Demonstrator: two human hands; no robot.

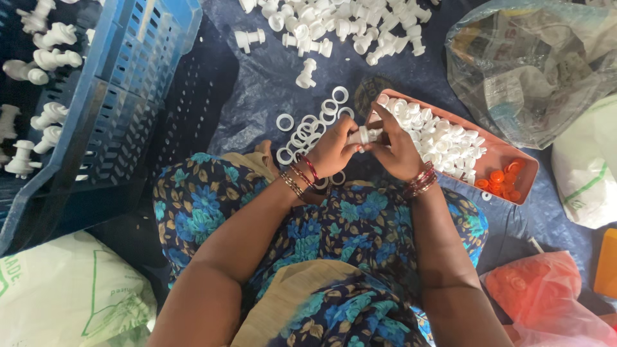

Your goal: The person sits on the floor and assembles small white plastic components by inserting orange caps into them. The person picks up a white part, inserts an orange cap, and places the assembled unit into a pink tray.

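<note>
My left hand point(331, 153) and my right hand point(398, 149) meet over my lap, both gripping one small white plastic fitting point(364, 135) between the fingertips. Just beyond my left hand lies a scatter of white plastic rings point(308, 128) on the dark blue sheet. Beside my right hand sits an orange tray point(508, 153) filled with small white caps point(443, 138) and a few orange caps point(504, 182) at its near end. Further away lies a heap of white fittings point(340, 26).
A blue slotted crate point(116, 96) at the left holds more white fittings point(45, 58). A clear plastic bag point(533, 64) lies at the upper right, white sacks point(71, 295) at lower left and right edge, and a red plastic bag point(546, 295) at lower right.
</note>
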